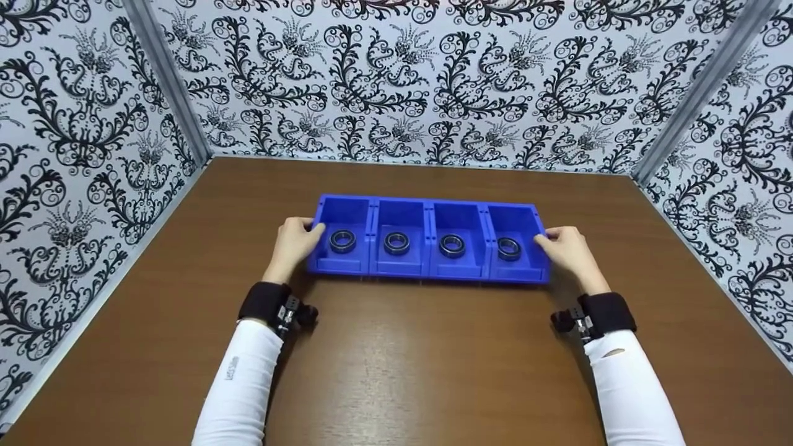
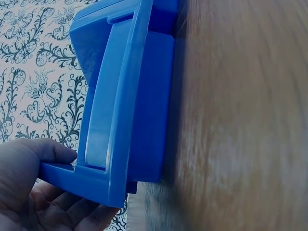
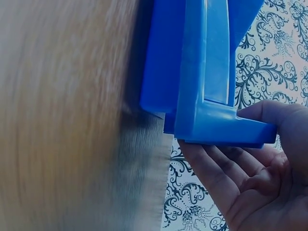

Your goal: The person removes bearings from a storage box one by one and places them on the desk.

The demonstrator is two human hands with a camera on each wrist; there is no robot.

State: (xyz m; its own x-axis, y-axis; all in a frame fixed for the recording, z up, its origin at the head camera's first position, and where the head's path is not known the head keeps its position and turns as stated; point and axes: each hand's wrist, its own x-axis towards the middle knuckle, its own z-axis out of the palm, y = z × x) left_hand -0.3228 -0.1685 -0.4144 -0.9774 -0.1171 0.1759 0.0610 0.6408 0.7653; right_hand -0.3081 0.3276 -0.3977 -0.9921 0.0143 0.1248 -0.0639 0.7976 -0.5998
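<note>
A row of joined blue plastic bins [image 1: 399,267] spans the space between my two hands. Each compartment has one dark ring-shaped ball bearing [image 1: 396,243] lying flat on its floor. My left hand [image 1: 294,241] grips the left end wall, thumb over the rim and fingers along the outside. At the opposite end my right hand [image 1: 567,248] grips the right wall the same way. In the left wrist view the thumb [image 2: 55,150] hooks over the bin's edge, fingers beneath. The right wrist view has the fingers [image 3: 211,168] against the outer side of the bin end [image 3: 226,126].
The brown wooden table [image 1: 372,359] extends around the bins on all sides. Patterned black-and-white panels [image 1: 396,80] with grey corner posts [image 1: 173,80] enclose the table at the back, left and right. Each wrist wears a black strap with a small camera [image 1: 305,314].
</note>
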